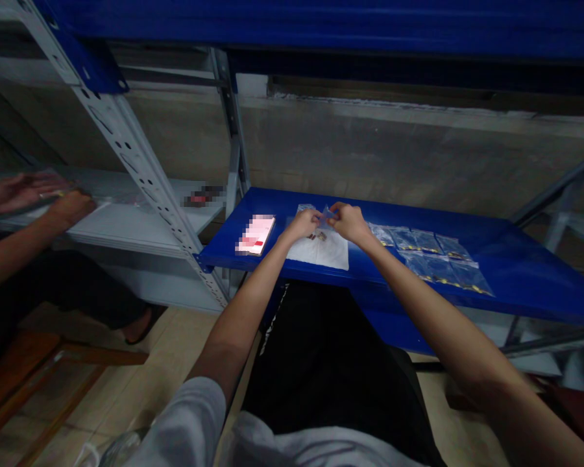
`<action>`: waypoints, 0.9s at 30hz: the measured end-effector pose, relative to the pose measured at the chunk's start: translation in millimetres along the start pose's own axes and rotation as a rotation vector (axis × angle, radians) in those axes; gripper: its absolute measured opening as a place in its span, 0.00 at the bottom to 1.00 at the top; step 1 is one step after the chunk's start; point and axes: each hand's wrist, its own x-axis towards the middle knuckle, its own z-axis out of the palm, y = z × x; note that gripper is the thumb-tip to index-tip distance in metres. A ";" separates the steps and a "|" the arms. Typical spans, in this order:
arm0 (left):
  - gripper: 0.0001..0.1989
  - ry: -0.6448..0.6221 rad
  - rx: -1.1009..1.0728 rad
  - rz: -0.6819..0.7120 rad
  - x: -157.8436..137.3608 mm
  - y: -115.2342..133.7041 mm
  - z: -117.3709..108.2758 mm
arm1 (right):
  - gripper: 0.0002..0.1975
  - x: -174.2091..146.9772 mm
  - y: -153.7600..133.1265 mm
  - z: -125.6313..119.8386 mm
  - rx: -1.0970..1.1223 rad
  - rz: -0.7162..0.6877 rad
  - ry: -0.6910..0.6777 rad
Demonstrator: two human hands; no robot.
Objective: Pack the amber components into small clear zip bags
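Observation:
Over a white cloth or paper sheet (333,255), my left hand (305,224) and my right hand (346,221) are close together. Between their fingertips is a small clear plastic bag (326,213), pinched from both sides. Several small brownish and metallic pieces (321,236) lie on the white sheet just under my hands; they are too small to name. To the right of my right hand, several clear zip bags (416,241) with yellowish bits in them lie flat in rows.
A phone-like pale device (257,235), partly blurred, lies left on the blue shelf (530,275). A perforated metal upright (126,152) divides this shelf from a grey one (126,227), where another person's hands (73,204) work. A blue beam (345,26) crosses overhead.

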 end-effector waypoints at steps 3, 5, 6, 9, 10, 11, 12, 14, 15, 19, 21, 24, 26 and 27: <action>0.20 0.014 0.009 -0.013 0.0 -1.8 0.3 | 0.15 2.4 0.2 0.4 0.000 -0.016 0.015; 0.22 0.038 0.027 -0.015 0.8 -4.2 1.3 | 0.15 3.5 1.0 0.8 0.014 -0.011 0.025; 0.23 0.053 0.040 -0.013 1.0 -5.6 1.8 | 0.15 3.8 1.8 0.9 0.027 -0.004 0.035; 0.23 0.114 0.064 -0.004 -1.0 -9.5 1.5 | 0.14 2.9 8.1 0.2 0.106 0.029 0.073; 0.23 0.138 0.061 -0.006 -2.9 -10.1 0.7 | 0.14 2.1 11.8 -0.2 0.150 0.048 0.088; 0.22 0.168 0.054 -0.009 -5.2 -10.1 -0.4 | 0.14 1.2 16.1 -0.6 0.202 0.074 0.105; 0.21 0.200 0.044 -0.017 -7.9 -9.3 -1.6 | 0.15 0.2 20.9 -0.8 0.266 0.107 0.123; 0.16 0.249 0.006 -0.056 -13.2 -5.3 -3.0 | 0.17 -1.9 30.0 0.2 0.438 0.196 0.167; 0.14 0.258 -0.031 -0.090 -15.2 -2.1 -2.7 | 0.19 -3.1 33.7 1.6 0.540 0.242 0.197; 0.18 0.136 -0.340 -0.245 -16.3 16.2 8.2 | 0.31 -10.2 35.6 13.9 0.913 0.395 0.335; 0.18 0.099 -0.490 -0.273 -13.2 25.1 15.7 | 0.36 -15.6 30.8 20.8 1.015 0.422 0.347; 0.18 0.148 -0.529 -0.264 -6.3 32.2 18.9 | 0.43 -24.1 26.1 25.6 1.069 0.410 0.295; 0.20 0.174 -0.491 -0.227 0.1 32.0 14.1 | 0.39 -26.7 28.1 24.2 1.042 0.398 0.263; 0.20 0.170 -0.474 -0.205 4.2 30.7 10.5 | 0.34 -26.3 30.5 22.7 1.014 0.396 0.242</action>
